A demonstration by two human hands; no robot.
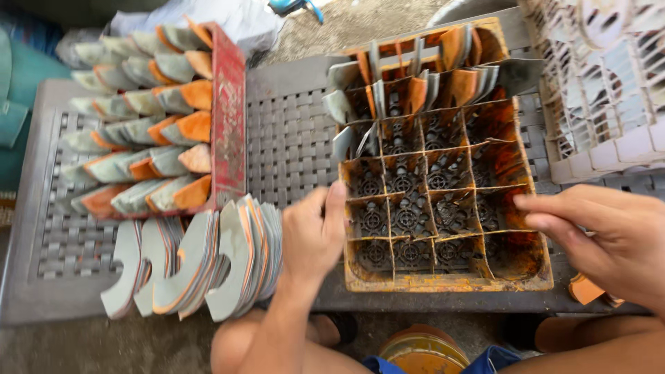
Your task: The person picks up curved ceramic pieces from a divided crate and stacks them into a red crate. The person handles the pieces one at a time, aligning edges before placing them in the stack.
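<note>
Head view looks down on a grey woven-pattern plastic worktop with 2 bare hands over it. The left hand rests at the near left corner of a rusty orange plastic crate divided into square cells; its fingers are curled loosely together against the crate wall, and they pinch nothing that can be seen. The right hand hovers just beside the crate's near right side, fingers extended and close together, empty as far as the picture shows.

Only the far cells of the crate hold curved grey and orange crescent-shaped pieces; the near cells stand bare, showing their patterned bottoms. A fanned stack of the same flat grey crescent pieces with orange edges lies on the worktop just left of the left hand. By this layout, the step in hand looks like loading pieces into the cells, partly done. The next move would call for picking a few pieces from the stack and standing them upright in a bare cell.

Far left, a red rectangular tray-like box with a worn patterned side holds rows of similar pieces. A white lattice plastic crate sits at far right. A round orange tin lid shows near the person's knees.
</note>
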